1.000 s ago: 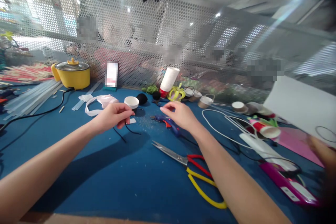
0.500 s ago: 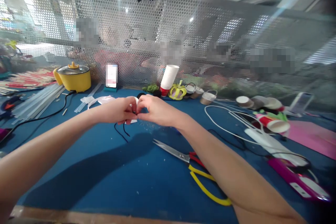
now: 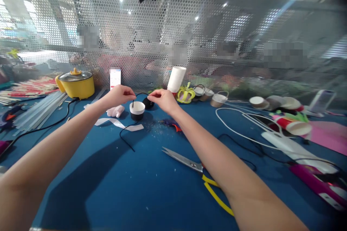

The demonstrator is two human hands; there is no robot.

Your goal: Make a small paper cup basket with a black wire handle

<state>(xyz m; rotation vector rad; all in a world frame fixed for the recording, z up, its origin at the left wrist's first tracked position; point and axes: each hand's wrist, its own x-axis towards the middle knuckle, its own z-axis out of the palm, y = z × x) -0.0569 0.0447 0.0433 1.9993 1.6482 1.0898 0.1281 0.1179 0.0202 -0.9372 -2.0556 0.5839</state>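
Pinch grip both sides: left hand [image 3: 118,95] and right hand [image 3: 162,99] each nip end of black cord [image 3: 142,94], arched over cup [image 3: 137,110] on bench [image 3: 108,187]. Cord light, limp, likely slippery; best held near ends. Scissors [image 3: 195,173] nearby.

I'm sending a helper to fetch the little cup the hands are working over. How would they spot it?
On the blue table, look toward the perforated screen at the back, right of the yellow pot. The small cup stands between the left hand and right hand, under a black cord they hold. Unlike the tall white cup stack, it is short, black outside and white inside.
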